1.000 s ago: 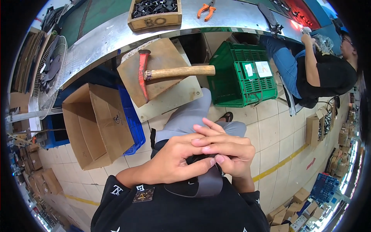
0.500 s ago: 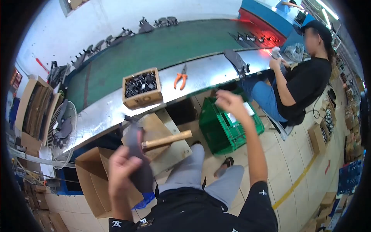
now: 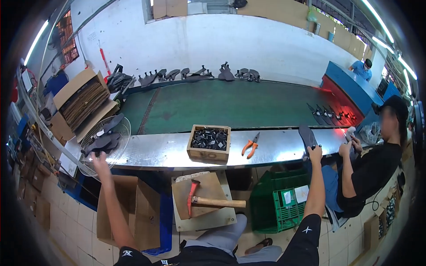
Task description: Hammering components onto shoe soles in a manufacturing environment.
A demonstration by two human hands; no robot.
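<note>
My left hand (image 3: 101, 165) reaches to the near rim of a white wire basket (image 3: 126, 141), at a pile of dark sandal soles (image 3: 104, 141). Its fingers are blurred against the soles, so their grip is unclear. On the right, my right hand (image 3: 314, 153) is closed on the near end of a dark sandal sole (image 3: 306, 135) lying on the metal ledge. Between my arms, a hammer (image 3: 217, 202) with a red head and wooden handle rests on a board (image 3: 208, 182) over a pale block.
A wooden box (image 3: 208, 155) of small black parts and orange-handled pliers (image 3: 251, 146) stand on the metal ledge (image 3: 168, 153). Beyond runs a green conveyor (image 3: 230, 104). Below are a cardboard box (image 3: 148, 213) and a green crate (image 3: 266, 213). A co-worker (image 3: 377, 155) sits at right.
My left hand has moved from above the block, where it held a dark sole, to the basket. My right hand has reached forward to the sole on the ledge. The view has tilted up.
</note>
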